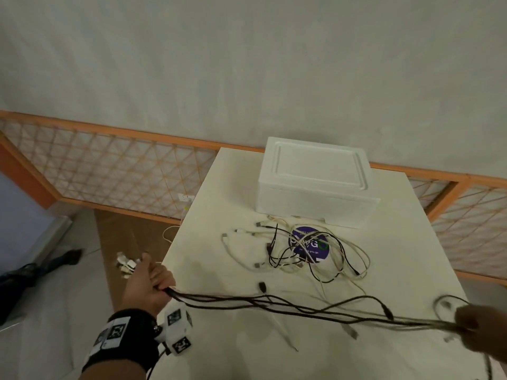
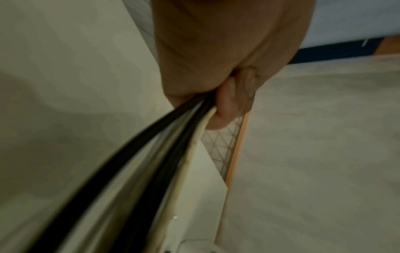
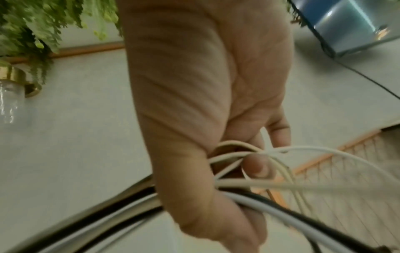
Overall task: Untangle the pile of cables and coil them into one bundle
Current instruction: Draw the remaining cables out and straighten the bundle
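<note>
A stretched bunch of black and white cables runs across the near part of the white table between my two hands. My left hand grips one end beyond the table's left edge, with white plugs sticking out past its fingers; the left wrist view shows the fingers curled round the cables. My right hand, blurred at the right edge, grips the other end; the right wrist view shows its fingers wrapped round white and black cables. A tangled pile of cables lies mid-table.
A white foam box stands at the table's far side, just behind the pile. A purple round sticker lies under the tangle. A wooden lattice rail runs behind the table. Brown floor and a dark object lie to the left.
</note>
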Tool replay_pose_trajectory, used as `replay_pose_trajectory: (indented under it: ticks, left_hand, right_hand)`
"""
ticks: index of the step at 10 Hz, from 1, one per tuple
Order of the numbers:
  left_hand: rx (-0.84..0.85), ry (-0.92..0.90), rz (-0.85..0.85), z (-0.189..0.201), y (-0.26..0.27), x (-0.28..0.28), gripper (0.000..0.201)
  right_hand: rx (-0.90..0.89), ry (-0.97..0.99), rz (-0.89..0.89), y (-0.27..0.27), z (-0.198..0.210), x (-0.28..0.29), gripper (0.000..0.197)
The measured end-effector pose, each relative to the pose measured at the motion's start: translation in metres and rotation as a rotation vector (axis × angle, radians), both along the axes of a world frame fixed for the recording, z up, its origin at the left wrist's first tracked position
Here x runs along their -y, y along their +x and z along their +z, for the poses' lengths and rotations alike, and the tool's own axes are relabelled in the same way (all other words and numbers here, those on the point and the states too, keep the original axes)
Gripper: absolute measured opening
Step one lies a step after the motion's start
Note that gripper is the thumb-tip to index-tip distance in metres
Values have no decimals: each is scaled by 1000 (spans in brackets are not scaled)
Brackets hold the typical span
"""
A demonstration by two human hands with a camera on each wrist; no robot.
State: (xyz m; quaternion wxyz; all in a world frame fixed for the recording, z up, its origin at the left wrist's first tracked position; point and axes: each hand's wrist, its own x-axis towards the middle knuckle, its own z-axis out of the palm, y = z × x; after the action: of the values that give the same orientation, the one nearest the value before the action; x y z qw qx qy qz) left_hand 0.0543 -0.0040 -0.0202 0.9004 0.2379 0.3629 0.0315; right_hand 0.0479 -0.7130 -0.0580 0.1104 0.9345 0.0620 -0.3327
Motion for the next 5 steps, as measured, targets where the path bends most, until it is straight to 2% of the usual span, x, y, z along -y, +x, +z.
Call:
replay_pose_trajectory:
  ticks: [1,2,3,4,5]
  left_hand:
    - [-48,15,-166,-15,-5,28,47]
    - [-102,15,-249,-24,-9,49,55]
    - [-148,71,-256,-26,-12,61,50]
    - [-173,118,-238,-28,-13,70,47]
    - [-185,134,-229,-30,-11,79,45]
  right_hand:
    - [-55,148,-244,-6,13,43,21]
    - [92,259,-193,9,70,-24,28]
    - [46,182,-335,27,103,-152,50]
    - [230,487,-142,49,122,-261,33]
    - [121,719,23,58,93,-366,20]
